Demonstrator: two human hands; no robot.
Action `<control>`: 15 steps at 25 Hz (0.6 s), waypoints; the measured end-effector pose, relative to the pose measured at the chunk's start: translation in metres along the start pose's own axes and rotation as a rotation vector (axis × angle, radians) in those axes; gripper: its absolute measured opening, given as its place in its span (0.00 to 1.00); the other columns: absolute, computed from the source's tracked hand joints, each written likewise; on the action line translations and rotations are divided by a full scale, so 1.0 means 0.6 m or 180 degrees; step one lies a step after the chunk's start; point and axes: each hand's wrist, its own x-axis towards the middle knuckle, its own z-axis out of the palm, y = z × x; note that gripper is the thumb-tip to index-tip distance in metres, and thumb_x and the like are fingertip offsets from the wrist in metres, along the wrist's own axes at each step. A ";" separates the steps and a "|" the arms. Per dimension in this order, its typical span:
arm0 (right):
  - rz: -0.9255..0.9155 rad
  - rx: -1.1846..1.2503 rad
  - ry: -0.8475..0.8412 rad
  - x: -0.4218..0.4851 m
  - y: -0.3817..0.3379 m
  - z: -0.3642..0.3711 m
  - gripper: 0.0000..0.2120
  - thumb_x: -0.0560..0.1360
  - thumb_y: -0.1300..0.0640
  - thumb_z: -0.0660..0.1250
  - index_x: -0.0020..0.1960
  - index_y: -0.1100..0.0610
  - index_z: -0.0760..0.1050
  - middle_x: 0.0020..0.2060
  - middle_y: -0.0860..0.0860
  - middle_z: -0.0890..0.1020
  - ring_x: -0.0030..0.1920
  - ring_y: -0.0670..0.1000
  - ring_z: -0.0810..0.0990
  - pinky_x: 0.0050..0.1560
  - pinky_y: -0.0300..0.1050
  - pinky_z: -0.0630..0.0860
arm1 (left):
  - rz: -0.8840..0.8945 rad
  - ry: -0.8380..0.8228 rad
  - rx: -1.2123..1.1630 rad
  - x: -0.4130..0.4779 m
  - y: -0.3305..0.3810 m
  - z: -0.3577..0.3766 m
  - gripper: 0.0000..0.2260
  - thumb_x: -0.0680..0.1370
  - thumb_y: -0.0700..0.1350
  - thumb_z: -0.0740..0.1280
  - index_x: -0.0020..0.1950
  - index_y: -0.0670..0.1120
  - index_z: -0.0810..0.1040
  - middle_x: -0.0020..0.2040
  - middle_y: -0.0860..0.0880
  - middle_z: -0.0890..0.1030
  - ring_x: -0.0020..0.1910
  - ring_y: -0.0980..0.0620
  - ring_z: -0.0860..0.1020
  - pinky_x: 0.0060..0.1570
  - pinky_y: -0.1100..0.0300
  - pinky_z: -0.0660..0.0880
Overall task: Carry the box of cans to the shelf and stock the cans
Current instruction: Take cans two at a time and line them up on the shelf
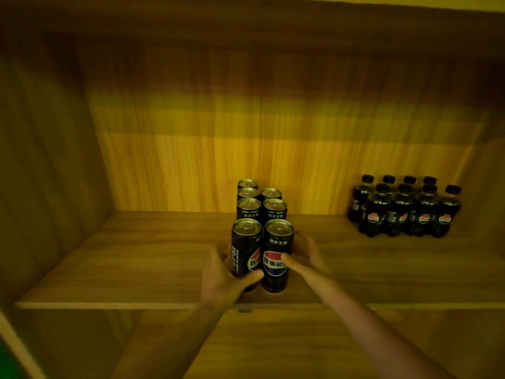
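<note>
Wooden shelf (136,269) runs under my hands, lit dim yellow. Nearest its front edge, my left hand (221,280) wraps the left can (244,246), thumb across its front. My right hand (303,255) curls round the right can (277,255), thumb on the label. Both stand upright, touching. Behind them, five more cans (261,205) queue in two rows toward the back wall. Bottles (404,207) cluster far right of the cans.

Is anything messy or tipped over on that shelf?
Nothing is tipped or spilled. The cans stand upright in two rows, though the left row has one more can at the back. The bottles stand upright too.
</note>
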 end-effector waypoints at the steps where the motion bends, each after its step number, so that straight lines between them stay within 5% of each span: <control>1: 0.0077 -0.0018 0.0138 -0.014 0.017 0.008 0.57 0.50 0.36 0.77 0.72 0.51 0.56 0.69 0.52 0.68 0.66 0.52 0.69 0.61 0.47 0.70 | -0.0076 0.0130 0.0444 -0.008 -0.020 0.011 0.49 0.46 0.72 0.72 0.61 0.52 0.64 0.60 0.52 0.74 0.62 0.50 0.73 0.61 0.46 0.73; 3: 0.0109 -0.0523 0.0182 -0.028 0.052 0.030 0.64 0.43 0.28 0.73 0.72 0.52 0.57 0.69 0.53 0.69 0.67 0.53 0.69 0.64 0.53 0.71 | -0.0032 0.0357 0.1144 -0.018 -0.044 0.031 0.45 0.48 0.74 0.67 0.57 0.49 0.65 0.55 0.52 0.77 0.58 0.51 0.75 0.63 0.48 0.70; 7: 0.0006 -0.1117 0.0495 -0.018 0.077 0.060 0.42 0.62 0.44 0.75 0.69 0.52 0.61 0.66 0.51 0.72 0.66 0.53 0.71 0.63 0.50 0.70 | 0.0159 0.0692 0.1140 -0.008 -0.049 0.039 0.30 0.62 0.62 0.74 0.54 0.46 0.69 0.53 0.50 0.80 0.56 0.48 0.77 0.62 0.50 0.65; 15: -0.0098 -0.1552 0.0759 -0.005 0.093 0.066 0.35 0.66 0.42 0.71 0.68 0.53 0.64 0.65 0.53 0.74 0.65 0.53 0.71 0.63 0.51 0.72 | 0.0401 -0.0109 0.0752 0.014 -0.062 0.010 0.26 0.71 0.47 0.72 0.67 0.45 0.70 0.63 0.46 0.79 0.62 0.47 0.77 0.61 0.49 0.75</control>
